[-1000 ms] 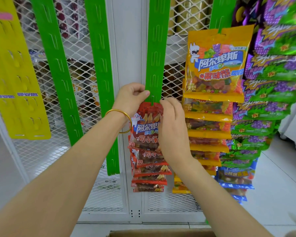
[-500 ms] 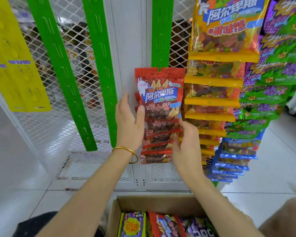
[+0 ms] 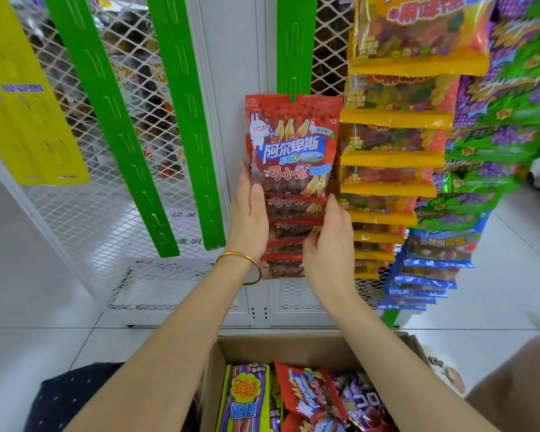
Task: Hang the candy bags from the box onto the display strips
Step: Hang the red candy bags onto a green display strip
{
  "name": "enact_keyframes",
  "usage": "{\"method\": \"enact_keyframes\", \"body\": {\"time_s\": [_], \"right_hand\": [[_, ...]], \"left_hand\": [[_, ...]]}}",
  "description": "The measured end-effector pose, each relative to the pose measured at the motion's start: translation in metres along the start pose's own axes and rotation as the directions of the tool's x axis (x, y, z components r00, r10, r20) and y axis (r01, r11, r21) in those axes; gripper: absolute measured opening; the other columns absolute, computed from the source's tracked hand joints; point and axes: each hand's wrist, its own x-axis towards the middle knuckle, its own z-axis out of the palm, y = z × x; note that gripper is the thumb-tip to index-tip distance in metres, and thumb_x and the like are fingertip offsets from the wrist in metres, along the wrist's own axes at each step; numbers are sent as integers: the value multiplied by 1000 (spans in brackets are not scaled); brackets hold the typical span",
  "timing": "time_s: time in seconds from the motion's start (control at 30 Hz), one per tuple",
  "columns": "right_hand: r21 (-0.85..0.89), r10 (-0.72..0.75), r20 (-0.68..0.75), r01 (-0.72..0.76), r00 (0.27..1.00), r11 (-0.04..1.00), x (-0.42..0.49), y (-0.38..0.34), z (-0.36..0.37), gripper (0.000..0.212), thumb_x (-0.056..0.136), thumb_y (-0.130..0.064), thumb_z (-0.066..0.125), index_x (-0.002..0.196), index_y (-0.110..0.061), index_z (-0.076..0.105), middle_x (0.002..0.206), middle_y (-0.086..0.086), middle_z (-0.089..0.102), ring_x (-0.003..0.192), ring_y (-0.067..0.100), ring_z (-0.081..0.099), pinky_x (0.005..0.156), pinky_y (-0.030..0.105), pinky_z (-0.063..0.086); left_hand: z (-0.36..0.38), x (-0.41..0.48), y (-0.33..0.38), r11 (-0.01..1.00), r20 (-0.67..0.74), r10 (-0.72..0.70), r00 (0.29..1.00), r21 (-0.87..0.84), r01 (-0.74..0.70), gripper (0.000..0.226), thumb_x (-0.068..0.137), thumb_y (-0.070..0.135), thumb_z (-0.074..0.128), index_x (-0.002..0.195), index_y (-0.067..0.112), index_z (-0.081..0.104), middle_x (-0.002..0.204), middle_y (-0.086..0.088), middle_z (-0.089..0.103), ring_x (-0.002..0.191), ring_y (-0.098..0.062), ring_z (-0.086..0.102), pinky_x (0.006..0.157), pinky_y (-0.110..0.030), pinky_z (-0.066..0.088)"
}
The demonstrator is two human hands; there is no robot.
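A column of red candy bags hangs on a green display strip [image 3: 292, 45]; the top red bag [image 3: 292, 145] shows a white rabbit. My left hand [image 3: 249, 210] lies flat against the left edge of the column, fingers straight. At the column's right edge my right hand [image 3: 329, 241] touches the lower bags with relaxed fingers. Neither hand grips a bag. Below, an open cardboard box [image 3: 309, 346] holds more candy bags, among them a red one [image 3: 306, 397] and a yellow-purple one [image 3: 247, 397].
Two bare green strips [image 3: 113, 126] [image 3: 184, 120] and a yellow strip [image 3: 28, 113] hang on the white mesh rack to the left. Filled columns of yellow bags [image 3: 396, 157] and green-purple bags [image 3: 496, 145] hang at the right. White tiled floor lies below.
The red bag now hangs on the strip. Both hands dropped from its top to the sides of the column. The view tilted down, showing the box.
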Motion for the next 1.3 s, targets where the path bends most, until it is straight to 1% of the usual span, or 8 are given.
{"method": "enact_keyframes", "body": {"time_s": [0.33,0.47,0.73,0.8,0.87,0.97,1.1,1.3], "right_hand": [[142,11,76,-22,997,990,-5,23,-4,68,88,2,48,146,-20,20,137,0,43,127,14,42,104,37,42],[200,35,107,-56,994,978,-19,34,-8,59,89,6,47,139,-20,32,127,-10,41,117,-1,37,101,23,38],[186,19,161,-49,987,981,-29,55,-13,62,86,9,48,140,-16,32,116,-19,35,122,8,40,101,27,39],[195,8,153,-38,988,980,-27,56,-13,63,85,10,48,140,-18,32,113,-23,35,125,11,40,101,30,41],[204,10,146,-40,989,978,-25,58,-11,64,86,9,48,141,-19,31,119,-18,35,126,13,39,102,35,42],[177,24,184,-57,983,983,-25,62,-5,64,87,6,50,142,-17,28,132,-2,38,127,12,38,103,34,42],[150,9,190,-38,982,988,-22,63,4,62,87,6,51,142,-13,29,134,5,38,126,15,38,103,27,39],[129,6,186,-31,983,991,-19,61,11,58,85,8,48,139,-8,33,133,8,39,124,15,37,104,30,39]], "left_hand": [[-2,-10,-3,998,12,-54,998,-19,54,49,102,35,18,149,26,6,156,7,14,141,-6,16,103,-13,13],[-2,-20,-14,994,10,-106,994,-35,106,50,101,38,17,149,27,5,157,7,11,142,-9,14,103,-18,13],[5,-51,-42,978,56,-208,977,1,208,52,102,34,21,150,23,5,156,8,10,138,-1,11,90,6,9],[8,-52,-43,978,64,-207,976,1,207,53,102,32,23,150,22,3,156,7,11,141,-5,12,95,0,10],[12,-51,-39,979,82,-198,977,-28,200,53,101,23,30,149,21,7,151,5,26,136,0,26,103,-14,21],[18,-45,-44,986,83,-161,984,-30,164,55,90,-6,44,130,27,28,110,19,51,97,24,49,87,-9,42],[23,-33,-62,987,87,-155,984,60,150,64,77,-17,45,119,30,35,107,5,56,103,-4,54,95,-24,45],[25,-23,-67,988,62,-83,995,137,74,64,72,-23,44,127,9,40,103,1,55,90,-1,52,76,2,39]]}}
